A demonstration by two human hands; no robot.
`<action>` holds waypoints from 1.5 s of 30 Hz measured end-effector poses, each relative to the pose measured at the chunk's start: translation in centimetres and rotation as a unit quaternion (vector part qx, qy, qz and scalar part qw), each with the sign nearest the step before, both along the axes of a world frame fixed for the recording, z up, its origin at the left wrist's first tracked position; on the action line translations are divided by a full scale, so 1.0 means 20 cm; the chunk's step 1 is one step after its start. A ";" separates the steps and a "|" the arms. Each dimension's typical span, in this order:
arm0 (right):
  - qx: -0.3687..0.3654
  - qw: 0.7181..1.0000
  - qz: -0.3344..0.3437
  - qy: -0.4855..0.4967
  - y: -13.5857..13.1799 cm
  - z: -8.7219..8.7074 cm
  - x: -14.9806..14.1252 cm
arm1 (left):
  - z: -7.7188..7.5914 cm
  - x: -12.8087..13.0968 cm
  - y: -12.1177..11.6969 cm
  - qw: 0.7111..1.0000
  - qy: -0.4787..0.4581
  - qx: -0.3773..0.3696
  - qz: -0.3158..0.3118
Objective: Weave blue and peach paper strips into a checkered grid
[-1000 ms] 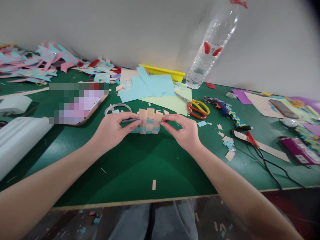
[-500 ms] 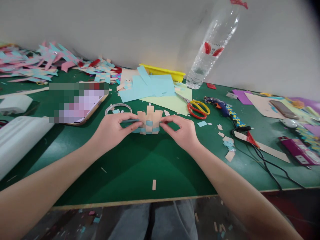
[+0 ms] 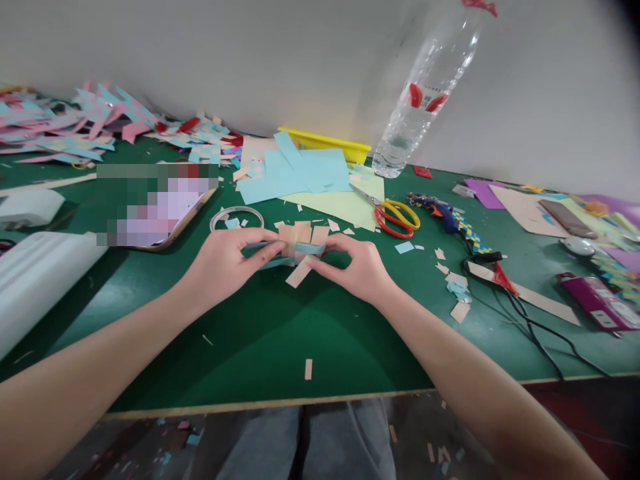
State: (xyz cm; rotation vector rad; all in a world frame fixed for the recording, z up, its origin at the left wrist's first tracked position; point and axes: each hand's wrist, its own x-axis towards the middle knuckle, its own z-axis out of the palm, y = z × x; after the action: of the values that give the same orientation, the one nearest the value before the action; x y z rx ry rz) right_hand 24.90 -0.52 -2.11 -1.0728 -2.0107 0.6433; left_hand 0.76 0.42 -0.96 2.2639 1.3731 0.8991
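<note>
A small piece of woven paper strips (image 3: 297, 235), peach crossed with light blue, is held between both hands above the green table. My left hand (image 3: 227, 263) pinches its left side, where blue strip ends stick out under the fingers. My right hand (image 3: 356, 267) is closed at the right side, thumb and index finger on the weave. One peach strip (image 3: 299, 272) slants down and toward me from the right thumb tip. Behind the left hand lies a roll of tape (image 3: 215, 219) with paper scraps inside the ring.
Scissors (image 3: 397, 217), blue paper sheets (image 3: 310, 175) and a yellow tray (image 3: 330, 145) lie beyond the hands. A plastic bottle (image 3: 425, 100) stands at the wall. Left are a phone (image 3: 165, 213) and a paper-strip pile (image 3: 75, 127). A corded glue gun (image 3: 440, 208) lies right.
One peach strip that stood upright in the weave is now folded down toward me at the right thumb. The right fingers have shifted onto the weave; the left hand keeps its grip.
</note>
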 end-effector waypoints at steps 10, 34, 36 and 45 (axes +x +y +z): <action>-0.064 0.996 0.004 0.068 0.00 0.03 0.03 | -0.02 0.00 0.00 1.000 -0.003 0.018 0.000; -0.025 0.999 -0.031 0.024 0.02 -0.01 0.01 | -0.06 0.00 0.01 0.994 0.006 0.098 -0.046; 0.003 0.999 -0.029 0.039 0.02 0.00 0.02 | -0.06 0.00 0.02 0.993 0.012 0.107 -0.049; 0.058 0.998 -0.024 0.013 0.03 -0.02 0.03 | -0.05 0.01 0.01 0.993 0.033 0.104 -0.047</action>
State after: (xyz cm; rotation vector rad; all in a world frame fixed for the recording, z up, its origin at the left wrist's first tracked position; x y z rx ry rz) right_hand 25.40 -0.01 -2.53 -1.0355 -1.9681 0.5064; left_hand 0.87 0.70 -2.02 2.5104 1.2391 0.9858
